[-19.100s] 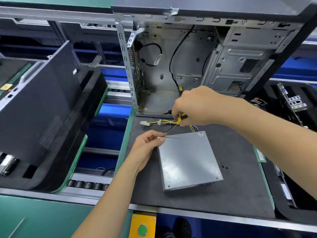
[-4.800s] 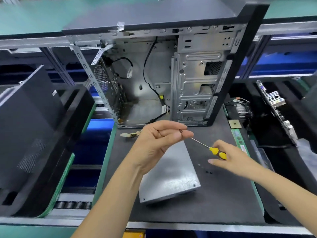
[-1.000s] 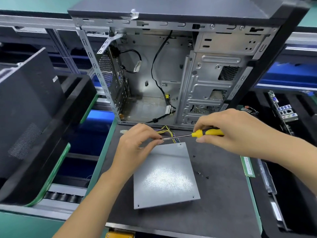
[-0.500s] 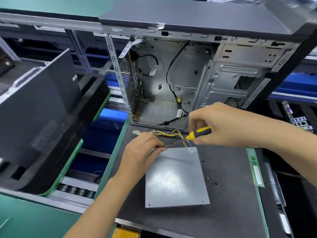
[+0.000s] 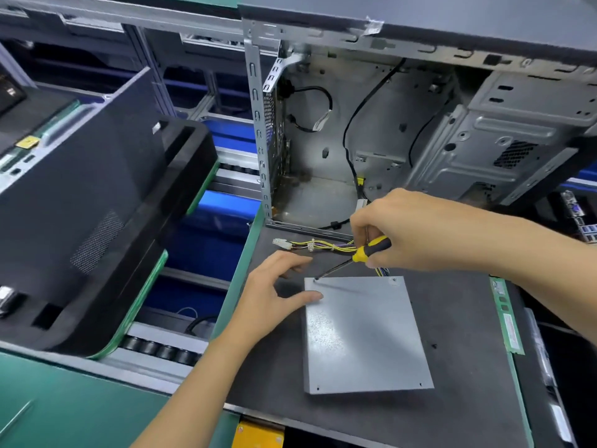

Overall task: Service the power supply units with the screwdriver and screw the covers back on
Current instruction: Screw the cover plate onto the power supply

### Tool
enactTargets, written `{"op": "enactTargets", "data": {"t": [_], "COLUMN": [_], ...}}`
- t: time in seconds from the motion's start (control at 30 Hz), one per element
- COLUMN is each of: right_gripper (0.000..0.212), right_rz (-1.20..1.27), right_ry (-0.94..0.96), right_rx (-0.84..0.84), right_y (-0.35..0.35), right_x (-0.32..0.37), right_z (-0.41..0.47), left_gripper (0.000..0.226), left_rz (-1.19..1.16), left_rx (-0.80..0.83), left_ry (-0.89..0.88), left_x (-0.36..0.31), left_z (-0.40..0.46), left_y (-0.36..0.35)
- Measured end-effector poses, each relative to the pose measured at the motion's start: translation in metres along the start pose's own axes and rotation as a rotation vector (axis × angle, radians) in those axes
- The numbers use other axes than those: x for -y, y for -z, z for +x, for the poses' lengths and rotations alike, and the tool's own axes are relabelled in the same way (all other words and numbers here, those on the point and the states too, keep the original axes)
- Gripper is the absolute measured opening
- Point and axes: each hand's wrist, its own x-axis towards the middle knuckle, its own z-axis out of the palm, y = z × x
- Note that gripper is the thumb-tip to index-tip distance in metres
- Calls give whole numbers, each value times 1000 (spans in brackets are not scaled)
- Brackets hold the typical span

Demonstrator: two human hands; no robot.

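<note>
A grey metal power supply unit (image 5: 361,334) lies flat on the dark mat (image 5: 462,376), cover up, its yellow and purple cable bundle (image 5: 319,245) trailing toward the case. My right hand (image 5: 410,231) grips the yellow-and-black screwdriver (image 5: 368,248); its tip sits at the screw in the cover's far left corner. My left hand (image 5: 274,295) is beside that corner with fingers spread, thumb tip resting on the cover's left edge, holding nothing.
An open computer case (image 5: 403,130) stands right behind the unit. A loose screw (image 5: 434,345) lies on the mat to the right, near a RAM stick (image 5: 512,328). A black panel in a tray (image 5: 97,205) stands at left, across the blue conveyor gap.
My left hand has let go of the screwdriver shaft and opened beside the corner. The screwdriver tip now stands on the cover's far left corner screw.
</note>
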Motion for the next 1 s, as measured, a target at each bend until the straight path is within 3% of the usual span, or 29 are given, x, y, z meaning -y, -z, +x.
{"op": "enactTargets", "data": {"t": [0.2, 0.4, 0.6, 0.9, 1.0], "right_gripper": [13, 15, 16, 18, 17], "right_rz": [-42, -94, -106, -122, -243], "right_ry": [16, 16, -1, -3, -21], "right_rx": [21, 34, 49, 36, 1], "right_y": [-1, -2, -1, 0, 4], "right_x": [7, 10, 12, 16, 20], "right_z": [11, 18, 18, 22, 22], "left_gripper": [26, 29, 21, 24, 24], "left_rz": [-112, -152, -191, -150, -163], "left_rx": [42, 31, 8, -2, -10], "left_ry": [116, 69, 179, 172, 173], "left_x": [11, 9, 11, 9, 9], "left_z": [0, 3, 4, 6, 7], "left_y": [-8, -10, -12, -13, -13]}}
